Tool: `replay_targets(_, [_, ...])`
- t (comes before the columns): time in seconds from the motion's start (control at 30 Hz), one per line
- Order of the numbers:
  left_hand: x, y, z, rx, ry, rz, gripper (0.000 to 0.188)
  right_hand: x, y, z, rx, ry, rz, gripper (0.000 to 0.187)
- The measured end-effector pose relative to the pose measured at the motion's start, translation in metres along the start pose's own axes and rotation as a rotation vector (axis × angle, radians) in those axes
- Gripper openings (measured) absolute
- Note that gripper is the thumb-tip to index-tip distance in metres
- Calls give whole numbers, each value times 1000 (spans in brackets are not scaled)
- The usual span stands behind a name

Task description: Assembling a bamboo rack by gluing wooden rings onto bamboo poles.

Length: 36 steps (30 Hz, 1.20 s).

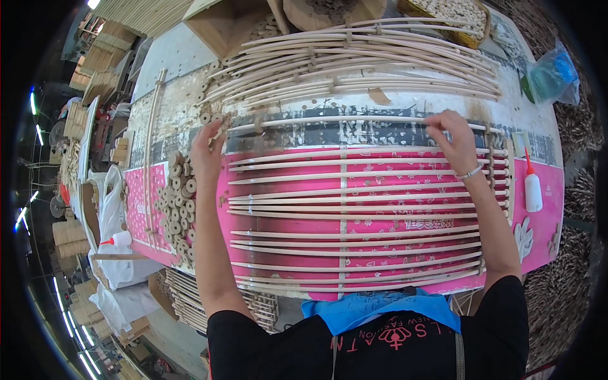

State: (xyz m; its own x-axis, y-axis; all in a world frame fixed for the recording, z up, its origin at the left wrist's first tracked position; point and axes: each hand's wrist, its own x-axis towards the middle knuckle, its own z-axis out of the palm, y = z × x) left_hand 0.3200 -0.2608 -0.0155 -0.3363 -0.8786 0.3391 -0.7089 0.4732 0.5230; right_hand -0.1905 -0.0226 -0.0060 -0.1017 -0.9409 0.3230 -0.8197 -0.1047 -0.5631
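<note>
A frame of long pale wooden slats [354, 202] lies flat across a pink sheet on the worktable [557, 190], tied by a cross slat down its middle. My left hand [206, 149] rests at the left ends of the top slats, fingers bent beside a scatter of small wooden discs [176, 199]. My right hand [453, 142] pinches the topmost slat [354, 120] near its right end. Whether the left hand holds a disc is hidden.
A second bundle of curved slats [354, 60] lies farther back. A white glue bottle with a red tip [533, 187] stands at the right; another [117, 239] lies at the left edge. A cardboard box [225, 25], a basket of discs [453, 16] and a blue plastic bag [554, 76] sit behind.
</note>
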Motion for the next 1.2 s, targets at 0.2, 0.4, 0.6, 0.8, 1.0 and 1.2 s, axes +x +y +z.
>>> replay_targets(0.2, [-28, -7, -24, 40, -168, -95, 32, -16, -9, 14, -31, -143, -113, 14])
replay_targets(0.4, [-31, -12, -28, 299, 3, -93, 36, -15, -9, 21, 0, -167, -101, 11])
replay_targets(0.6, [-27, -14, -20, 549, -117, -62, 36, -18, -15, 22, 131, -144, 0, 10])
replay_targets(0.8, [-34, -8, -24, 537, -67, -12, 37, -14, -17, 20, 198, -149, 74, 12])
replay_targets(1.0, [-46, -7, -33, -711, -41, -549, 31, -16, -22, 19, 241, -104, 76, 13])
replay_targets(1.2, [-56, -3, -34, -1151, -114, -637, 27, -14, -27, 18, 227, -114, 27, 13])
